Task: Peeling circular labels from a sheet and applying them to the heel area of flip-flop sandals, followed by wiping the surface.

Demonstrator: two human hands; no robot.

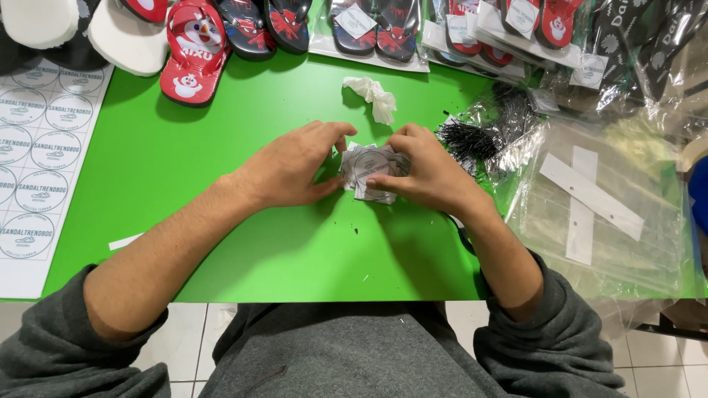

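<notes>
Both my hands meet over a small crumpled wad of white printed paper [366, 171] in the middle of the green table [177, 162]. My left hand [291, 166] pinches its left side with thumb and fingers. My right hand [428, 173] grips its right side, thumb underneath. The wad lies between the fingertips, partly hidden by them.
A second crumpled white scrap [376, 96] lies just beyond the hands. A sheet of round stickers [37, 147] lies at far left. Small sandals [193, 51], some bagged, line the far edge. Black plastic tag pins [472, 136] and clear bags with white strips [597, 199] sit to the right.
</notes>
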